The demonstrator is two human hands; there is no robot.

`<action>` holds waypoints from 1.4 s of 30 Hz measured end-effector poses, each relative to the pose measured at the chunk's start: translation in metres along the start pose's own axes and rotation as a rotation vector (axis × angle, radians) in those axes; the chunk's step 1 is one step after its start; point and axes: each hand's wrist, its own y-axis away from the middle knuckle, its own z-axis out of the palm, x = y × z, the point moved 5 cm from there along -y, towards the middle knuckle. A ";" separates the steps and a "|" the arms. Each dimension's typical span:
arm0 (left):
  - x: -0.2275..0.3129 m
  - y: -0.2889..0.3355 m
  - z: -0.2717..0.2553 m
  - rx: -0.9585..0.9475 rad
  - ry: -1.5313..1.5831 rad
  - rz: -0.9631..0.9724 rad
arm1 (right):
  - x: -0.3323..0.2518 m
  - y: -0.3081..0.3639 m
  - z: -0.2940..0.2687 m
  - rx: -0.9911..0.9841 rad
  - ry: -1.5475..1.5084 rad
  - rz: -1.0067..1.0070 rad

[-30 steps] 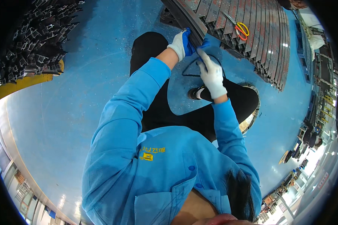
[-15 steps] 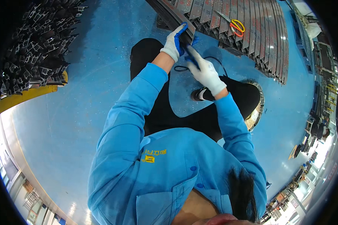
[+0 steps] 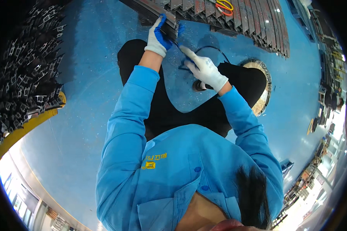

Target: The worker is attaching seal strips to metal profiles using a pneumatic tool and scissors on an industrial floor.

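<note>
Yellow embroidered lettering (image 3: 156, 157) is standing on the light-blue cloth shirt (image 3: 177, 163), partly readable, a yellow square emblem (image 3: 150, 165) sitting beside it | small dark print (image 3: 209, 65) is marking the white knitted glove (image 3: 216, 78) on the right hand (image 3: 205, 70), too small for reading | blurred red markings (image 3: 199, 6) are showing on the long grey-brown stacked profiles (image 3: 245, 19), unreadable
</note>
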 end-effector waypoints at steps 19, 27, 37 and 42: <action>-0.009 0.000 0.007 -0.076 -0.031 -0.036 | -0.010 -0.022 -0.009 0.048 0.087 -0.042; -0.013 -0.004 0.003 0.000 0.090 -0.036 | 0.003 -0.003 -0.015 -0.083 -0.068 -0.007; -0.012 -0.003 0.000 0.060 0.039 -0.036 | 0.006 -0.012 -0.020 -0.143 0.050 0.086; -0.018 -0.011 0.002 0.073 0.100 -0.038 | -0.002 -0.024 -0.020 0.044 0.183 -0.073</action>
